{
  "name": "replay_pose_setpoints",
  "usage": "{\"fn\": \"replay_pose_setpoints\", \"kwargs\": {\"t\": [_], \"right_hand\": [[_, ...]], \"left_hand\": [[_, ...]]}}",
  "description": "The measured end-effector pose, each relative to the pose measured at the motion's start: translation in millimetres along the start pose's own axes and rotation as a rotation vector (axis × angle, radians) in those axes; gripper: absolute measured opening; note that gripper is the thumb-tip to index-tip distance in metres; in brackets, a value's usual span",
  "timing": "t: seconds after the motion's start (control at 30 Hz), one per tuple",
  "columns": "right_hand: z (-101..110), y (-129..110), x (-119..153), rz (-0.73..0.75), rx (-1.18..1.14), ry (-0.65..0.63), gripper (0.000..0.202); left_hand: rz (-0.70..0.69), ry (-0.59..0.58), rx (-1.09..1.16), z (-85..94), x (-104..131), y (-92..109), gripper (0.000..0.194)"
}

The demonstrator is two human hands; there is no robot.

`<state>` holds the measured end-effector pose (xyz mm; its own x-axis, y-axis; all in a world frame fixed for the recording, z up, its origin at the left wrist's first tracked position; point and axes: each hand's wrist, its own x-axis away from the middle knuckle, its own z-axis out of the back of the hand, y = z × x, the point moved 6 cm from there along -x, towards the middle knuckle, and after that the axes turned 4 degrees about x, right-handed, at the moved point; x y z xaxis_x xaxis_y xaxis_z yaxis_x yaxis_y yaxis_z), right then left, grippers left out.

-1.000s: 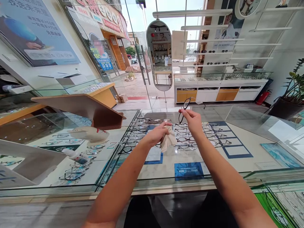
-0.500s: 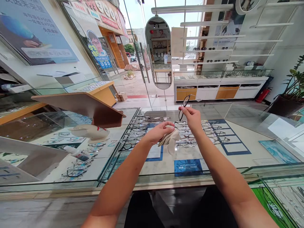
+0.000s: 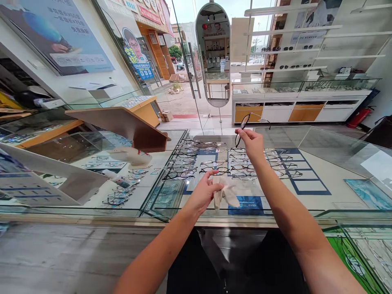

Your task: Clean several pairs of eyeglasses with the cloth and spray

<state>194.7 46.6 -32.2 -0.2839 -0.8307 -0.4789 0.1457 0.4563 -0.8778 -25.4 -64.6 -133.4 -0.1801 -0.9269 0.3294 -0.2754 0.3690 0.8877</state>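
My right hand (image 3: 252,143) pinches a pair of dark-rimmed eyeglasses (image 3: 245,121), raised above the glass counter and turned nearly edge-on, one temple reaching out to the right. Lower and to the left, my left hand (image 3: 206,191) is closed on a cream cleaning cloth (image 3: 226,195), which hangs in loose folds from thumb and fingers. The cloth and the eyeglasses are apart. Beneath both hands, rows of spectacle frames (image 3: 243,168) lie in the glass display case (image 3: 318,163).
Left on the counter stand a brown wooden stand (image 3: 131,126), a beige figurine (image 3: 130,156), a white bottle (image 3: 116,178) and a white box (image 3: 82,183). A blue card (image 3: 246,205) lies near the front edge. An oval mirror (image 3: 212,57) stands beyond the counter.
My left hand has moved down toward the counter's front with the cloth, away from the eyeglasses. My right hand still holds the eyeglasses up. The view has shifted slightly.
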Motion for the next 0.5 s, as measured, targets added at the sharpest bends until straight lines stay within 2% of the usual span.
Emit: {"fn": "replay_pose_setpoints", "kwargs": {"t": [0.1, 0.23, 0.33, 0.43, 0.5], "right_hand": [[-3, 1, 1, 0.001, 0.003, -0.015, 0.042], [-5, 1, 2, 0.011, 0.005, -0.028, 0.044], [-5, 0, 3, 0.014, 0.011, -0.031, 0.044], [-5, -3, 5, 0.02, 0.007, -0.031, 0.043], [-5, -4, 5, 0.02, 0.002, -0.034, 0.042]], "left_hand": [[-0.002, 0.036, -0.039, 11.6, 2, -13, 0.074], [-0.101, -0.021, -0.224, 15.2, 9, -9, 0.065], [-0.294, 0.024, -0.535, 15.8, 22, 3, 0.06], [-0.494, 0.188, -0.96, 14.8, 37, 19, 0.05], [-0.497, 0.237, -1.204, 11.6, 42, 25, 0.03]]}}
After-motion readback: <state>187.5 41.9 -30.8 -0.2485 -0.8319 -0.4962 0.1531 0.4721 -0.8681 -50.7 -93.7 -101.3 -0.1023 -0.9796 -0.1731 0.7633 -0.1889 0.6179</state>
